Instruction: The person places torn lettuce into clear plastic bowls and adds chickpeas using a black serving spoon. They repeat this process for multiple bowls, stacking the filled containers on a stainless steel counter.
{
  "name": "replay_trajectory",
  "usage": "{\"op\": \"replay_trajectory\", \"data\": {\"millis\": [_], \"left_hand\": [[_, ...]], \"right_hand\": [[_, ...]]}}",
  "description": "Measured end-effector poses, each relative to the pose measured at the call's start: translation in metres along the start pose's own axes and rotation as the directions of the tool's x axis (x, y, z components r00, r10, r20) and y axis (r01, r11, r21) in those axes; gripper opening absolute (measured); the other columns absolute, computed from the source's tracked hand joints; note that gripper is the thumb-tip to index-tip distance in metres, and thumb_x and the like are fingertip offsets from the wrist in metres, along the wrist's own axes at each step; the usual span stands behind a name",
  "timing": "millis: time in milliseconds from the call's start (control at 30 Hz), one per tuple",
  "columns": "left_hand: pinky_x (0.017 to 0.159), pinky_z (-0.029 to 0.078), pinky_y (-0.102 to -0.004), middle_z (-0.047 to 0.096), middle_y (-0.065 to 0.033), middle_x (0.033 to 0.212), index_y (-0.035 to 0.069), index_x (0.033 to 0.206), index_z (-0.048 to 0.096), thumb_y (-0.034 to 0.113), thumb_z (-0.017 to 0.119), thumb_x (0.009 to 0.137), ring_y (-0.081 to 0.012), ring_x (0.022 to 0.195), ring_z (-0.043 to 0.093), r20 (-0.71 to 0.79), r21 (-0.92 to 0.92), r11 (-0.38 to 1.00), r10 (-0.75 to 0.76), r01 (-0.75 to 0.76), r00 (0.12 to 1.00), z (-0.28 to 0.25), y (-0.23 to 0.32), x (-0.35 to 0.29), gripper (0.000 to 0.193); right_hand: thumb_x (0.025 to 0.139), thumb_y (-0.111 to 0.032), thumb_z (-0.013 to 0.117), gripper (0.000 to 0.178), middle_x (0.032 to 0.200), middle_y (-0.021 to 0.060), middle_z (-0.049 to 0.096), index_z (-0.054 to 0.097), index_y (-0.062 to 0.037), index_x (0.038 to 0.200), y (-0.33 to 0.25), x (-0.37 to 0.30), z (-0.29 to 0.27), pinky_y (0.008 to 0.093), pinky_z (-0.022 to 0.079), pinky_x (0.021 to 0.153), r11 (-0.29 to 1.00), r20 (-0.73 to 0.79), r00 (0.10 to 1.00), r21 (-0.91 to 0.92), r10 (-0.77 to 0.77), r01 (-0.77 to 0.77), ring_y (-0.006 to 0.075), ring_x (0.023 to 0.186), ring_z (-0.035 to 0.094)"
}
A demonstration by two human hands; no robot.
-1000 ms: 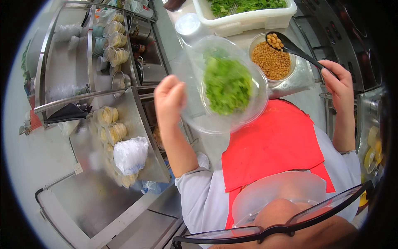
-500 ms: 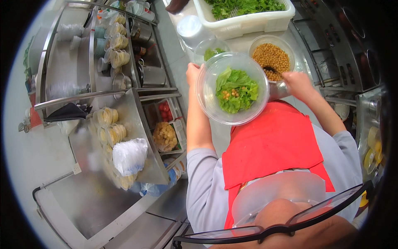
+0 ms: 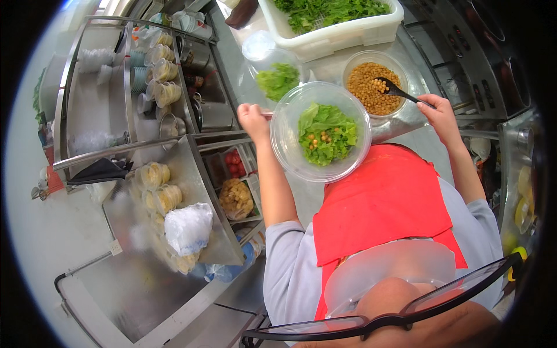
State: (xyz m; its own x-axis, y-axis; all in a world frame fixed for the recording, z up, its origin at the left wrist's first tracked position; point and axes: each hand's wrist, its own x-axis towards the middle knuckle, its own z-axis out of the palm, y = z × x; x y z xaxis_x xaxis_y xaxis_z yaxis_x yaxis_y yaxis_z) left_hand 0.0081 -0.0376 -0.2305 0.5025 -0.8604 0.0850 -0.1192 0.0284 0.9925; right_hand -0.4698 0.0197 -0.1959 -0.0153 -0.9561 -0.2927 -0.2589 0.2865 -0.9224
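My right hand [image 3: 439,119] grips the handle of a black spoon [image 3: 395,90], which carries several chickpeas just above a clear bowl [image 3: 346,82] filled with chickpeas [image 3: 369,98]. To the left, my left hand [image 3: 253,120] is closed at the edge of a clear bowl [image 3: 264,103] containing lettuce [image 3: 279,80]. Nearer my body is a larger-looking clear bowl [image 3: 284,152] of lettuce [image 3: 328,119], with several chickpeas on top; neither hand appears to touch it. What supports this nearer bowl is hidden beneath it.
A white crate [image 3: 342,42] of leafy greens stands at the table's far side. A stack of clear lids or bowls [image 3: 258,45] is beside it. Left, steel shelves [image 3: 116,152] hold lidded cups [image 3: 166,94] and a plastic bag [image 3: 188,228]. Stove equipment [image 3: 481,64] stands at right.
My right hand has drawn back to the right, and the spoon has come up with chickpeas. My left hand has moved left and nearer, with the smaller lettuce bowl shifting left.
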Motion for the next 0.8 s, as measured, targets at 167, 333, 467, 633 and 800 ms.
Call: {"op": "replay_trajectory", "data": {"millis": [167,333,467,633,800], "left_hand": [[0.039,0.032,-0.0266,0.043,-0.0025,0.057,0.01,0.079,0.04,-0.004,0.045,0.084,-0.0122,0.045,0.039,-0.055,-0.363,0.926,0.089,-0.103,0.995,-0.033,0.128,-0.019,0.016],[0.037,0.028,-0.0252,0.038,0.0007,0.057,0.009,0.073,0.038,-0.006,0.044,0.081,-0.009,0.042,0.033,0.344,-0.299,0.943,-0.039,0.148,0.938,-0.051,0.218,-0.054,0.019],[0.037,0.032,-0.0254,0.043,0.0027,0.062,0.01,0.076,0.041,-0.005,0.049,0.084,-0.0076,0.042,0.042,0.44,0.079,0.956,-0.288,0.282,0.851,-0.017,0.203,-0.092,0.019],[0.048,0.032,-0.0215,0.049,0.0042,0.065,0.007,0.088,0.053,0.011,0.059,0.1,-0.0036,0.053,0.043,0.412,0.276,0.953,-0.232,0.122,0.881,-0.01,0.176,-0.11,0.014],[0.057,0.038,-0.0221,0.054,0.0037,0.073,0.005,0.097,0.059,0.028,0.055,0.107,-0.0031,0.065,0.047,0.225,-0.022,0.98,-0.19,0.2,0.956,-0.033,0.115,-0.113,0.025]], "right_hand": [[0.094,-0.014,0.069,0.021,0.075,-0.0079,0.058,0.072,-0.0004,0.111,-0.03,-0.006,-0.011,0.0188,0.026,0.051,0.986,-0.052,0.998,0.161,-0.024,0.032,-0.0012,0.058,0.039],[0.096,-0.013,0.068,0.024,0.074,-0.0092,0.058,0.072,-0.0013,0.116,-0.09,-0.019,-0.021,0.0177,0.024,0.05,0.97,-0.068,0.991,0.205,-0.117,0.129,-0.003,0.057,0.037],[0.094,-0.012,0.067,0.026,0.087,-0.0039,0.067,0.072,-0.0001,0.117,-0.141,-0.047,-0.018,0.0166,0.034,0.059,0.964,0.014,0.968,0.099,-0.251,0.249,-0.0005,0.069,0.05],[0.095,-0.004,0.065,0.027,0.106,0.0117,0.073,0.068,0.0061,0.12,-0.144,-0.055,0.011,0.0264,0.052,0.082,0.856,0.152,0.865,-0.14,-0.478,0.498,0.0126,0.094,0.067],[0.093,-0.008,0.068,0.029,0.103,0.0184,0.072,0.068,0.0002,0.121,-0.082,0.006,0.035,0.0366,0.054,0.078,0.697,0.107,0.866,-0.549,-0.488,0.46,0.0351,0.089,0.071]]}}
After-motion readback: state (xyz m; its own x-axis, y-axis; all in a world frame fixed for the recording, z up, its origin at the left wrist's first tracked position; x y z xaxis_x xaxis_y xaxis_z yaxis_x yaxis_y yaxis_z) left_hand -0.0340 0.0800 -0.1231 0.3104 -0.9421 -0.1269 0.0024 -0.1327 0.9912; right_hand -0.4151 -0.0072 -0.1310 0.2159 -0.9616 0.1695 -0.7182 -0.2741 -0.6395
